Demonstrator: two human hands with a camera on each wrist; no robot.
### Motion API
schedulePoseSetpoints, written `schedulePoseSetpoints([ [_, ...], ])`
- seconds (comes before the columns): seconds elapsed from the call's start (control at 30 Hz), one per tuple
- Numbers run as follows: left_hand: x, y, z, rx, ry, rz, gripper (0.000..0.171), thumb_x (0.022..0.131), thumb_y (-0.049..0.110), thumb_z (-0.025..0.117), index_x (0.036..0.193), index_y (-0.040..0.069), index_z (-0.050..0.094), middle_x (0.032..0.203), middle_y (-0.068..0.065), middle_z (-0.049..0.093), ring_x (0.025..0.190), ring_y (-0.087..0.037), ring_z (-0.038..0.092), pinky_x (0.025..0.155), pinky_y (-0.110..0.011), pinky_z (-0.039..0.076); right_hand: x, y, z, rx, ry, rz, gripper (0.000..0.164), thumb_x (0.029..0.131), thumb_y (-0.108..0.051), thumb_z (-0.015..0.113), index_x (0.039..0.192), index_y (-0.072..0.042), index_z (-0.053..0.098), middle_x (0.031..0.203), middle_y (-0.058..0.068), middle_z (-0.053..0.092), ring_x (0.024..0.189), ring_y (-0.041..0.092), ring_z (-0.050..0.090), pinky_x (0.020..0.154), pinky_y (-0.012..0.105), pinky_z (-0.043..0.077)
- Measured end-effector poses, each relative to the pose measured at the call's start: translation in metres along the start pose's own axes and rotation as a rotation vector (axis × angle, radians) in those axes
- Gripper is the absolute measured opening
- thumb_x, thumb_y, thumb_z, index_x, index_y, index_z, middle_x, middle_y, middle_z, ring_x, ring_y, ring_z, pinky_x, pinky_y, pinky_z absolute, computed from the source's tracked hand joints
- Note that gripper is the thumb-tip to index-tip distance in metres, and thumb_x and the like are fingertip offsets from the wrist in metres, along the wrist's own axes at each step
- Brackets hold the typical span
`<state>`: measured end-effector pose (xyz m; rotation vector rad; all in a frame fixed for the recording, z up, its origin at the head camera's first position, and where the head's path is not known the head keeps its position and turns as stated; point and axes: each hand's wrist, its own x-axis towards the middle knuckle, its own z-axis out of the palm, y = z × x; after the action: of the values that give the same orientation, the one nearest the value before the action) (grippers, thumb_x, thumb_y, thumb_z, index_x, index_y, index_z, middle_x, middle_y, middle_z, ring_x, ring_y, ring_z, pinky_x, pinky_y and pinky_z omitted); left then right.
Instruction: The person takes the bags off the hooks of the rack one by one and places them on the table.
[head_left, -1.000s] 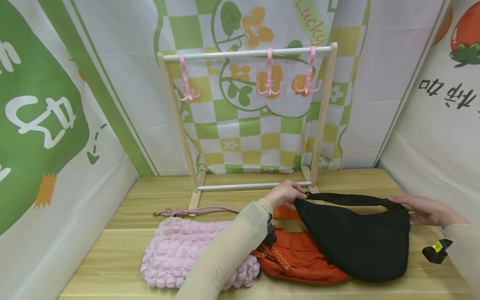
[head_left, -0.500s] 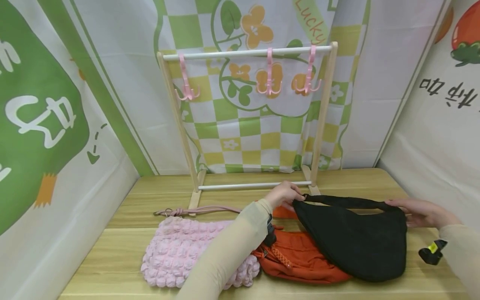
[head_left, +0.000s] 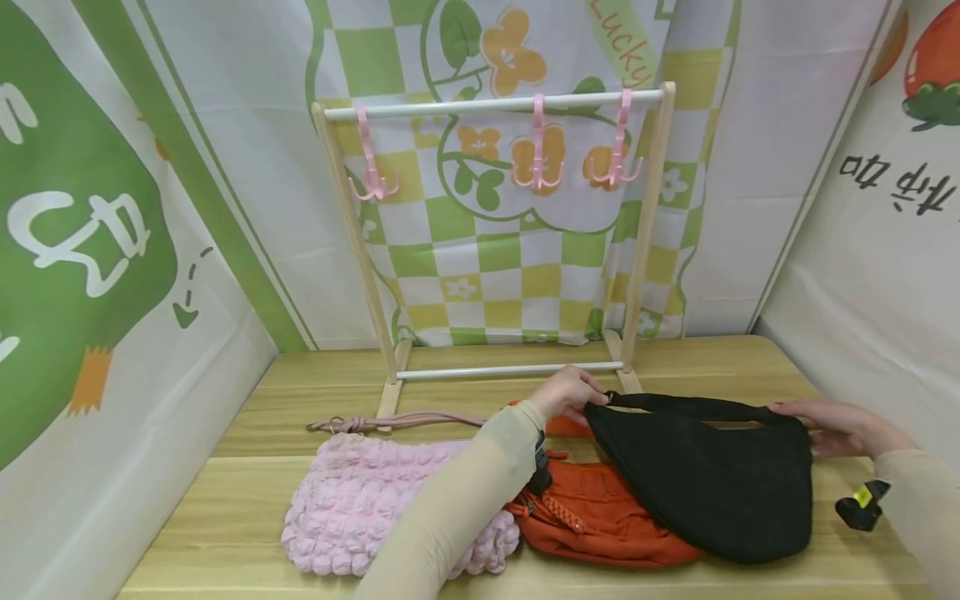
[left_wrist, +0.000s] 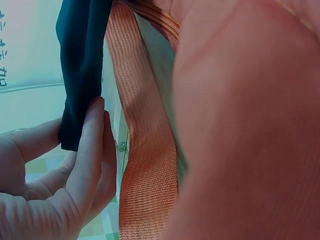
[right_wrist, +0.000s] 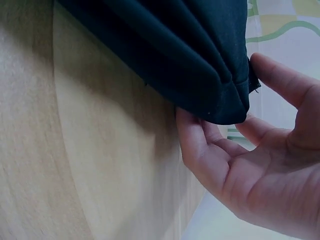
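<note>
A black shoulder bag point(head_left: 712, 483) with a short strap point(head_left: 690, 407) is held by its two upper corners, partly covering an orange-red bag point(head_left: 600, 517). My left hand point(head_left: 567, 393) pinches the black bag's left corner where the strap joins; in the left wrist view, thumb and fingers close on the dark cloth. At the other corner my right hand point(head_left: 843, 425) holds the bag with thumb above and fingers curled beneath, as the right wrist view shows. A pink puffy bag point(head_left: 352, 508) lies to the left, partly behind my left sleeve.
Behind the bags stands a wooden rack point(head_left: 647, 233) with a white top bar point(head_left: 465, 107). Pink hooks point(head_left: 538, 158) hang from that bar. The pink bag's knotted strap point(head_left: 420, 418) stretches along the wooden table point(head_left: 217, 500). Printed cloth walls enclose the table.
The black bag has shifted slightly left and its strap has dropped a little. My right hand has moved slightly left with it; the left hand has barely moved.
</note>
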<state>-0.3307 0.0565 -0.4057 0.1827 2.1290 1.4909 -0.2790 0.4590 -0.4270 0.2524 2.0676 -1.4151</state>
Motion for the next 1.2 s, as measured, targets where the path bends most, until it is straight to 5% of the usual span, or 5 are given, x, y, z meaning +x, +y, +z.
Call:
schedulePoseSetpoints([
  [0.37, 0.001, -0.001, 0.002, 0.001, 0.007, -0.013, 0.013, 0.084, 0.003, 0.069, 0.096, -0.001, 0.067, 0.084, -0.011, 0.068, 0.060, -0.015, 0.059, 0.066, -0.039, 0.059, -0.002, -0.004, -0.001, -0.110, 0.052, 0.030, 0.091, 0.094, -0.050, 0.046, 0.147, 0.008, 0.000, 0.144, 0.045, -0.003, 0.108, 0.023, 0.055, 0.089, 0.035, 0.052],
  [0.5, 0.000, -0.001, 0.002, 0.013, 0.007, -0.006, 0.015, 0.084, 0.002, 0.068, 0.098, -0.002, 0.067, 0.083, -0.011, 0.067, 0.060, -0.016, 0.058, 0.067, -0.040, 0.059, -0.008, -0.005, -0.001, -0.112, 0.082, 0.016, 0.055, 0.094, -0.048, 0.048, 0.139, -0.015, 0.045, 0.142, 0.045, -0.001, 0.107, 0.021, 0.052, 0.085, 0.033, 0.053],
  [0.6, 0.000, -0.001, 0.002, 0.030, 0.007, 0.000, 0.016, 0.084, 0.002, 0.068, 0.100, -0.003, 0.067, 0.083, -0.011, 0.065, 0.061, -0.018, 0.059, 0.068, -0.041, 0.059, -0.011, -0.006, 0.000, -0.108, 0.083, 0.007, 0.025, 0.095, -0.046, 0.048, 0.115, -0.034, 0.057, 0.142, 0.044, 0.001, 0.108, 0.022, 0.051, 0.084, 0.032, 0.053],
  [0.9, 0.000, -0.003, 0.004, 0.044, 0.018, -0.010, 0.015, 0.084, 0.001, 0.067, 0.098, -0.002, 0.068, 0.084, -0.013, 0.067, 0.067, -0.025, 0.065, 0.075, -0.046, 0.058, -0.013, -0.009, 0.004, -0.157, 0.096, -0.015, 0.066, 0.098, -0.041, 0.046, 0.141, 0.006, 0.029, 0.141, 0.037, 0.030, 0.096, 0.010, 0.057, 0.084, 0.034, 0.054],
  [1.2, -0.002, -0.003, 0.005, 0.087, 0.045, -0.018, 0.012, 0.084, 0.003, 0.068, 0.096, 0.000, 0.069, 0.084, -0.010, 0.067, 0.070, -0.022, 0.065, 0.076, -0.042, 0.058, -0.016, -0.007, 0.004, -0.125, 0.126, -0.026, 0.036, 0.097, -0.038, 0.050, 0.125, -0.016, 0.056, 0.142, 0.037, 0.029, 0.091, 0.009, 0.058, 0.079, 0.032, 0.056],
])
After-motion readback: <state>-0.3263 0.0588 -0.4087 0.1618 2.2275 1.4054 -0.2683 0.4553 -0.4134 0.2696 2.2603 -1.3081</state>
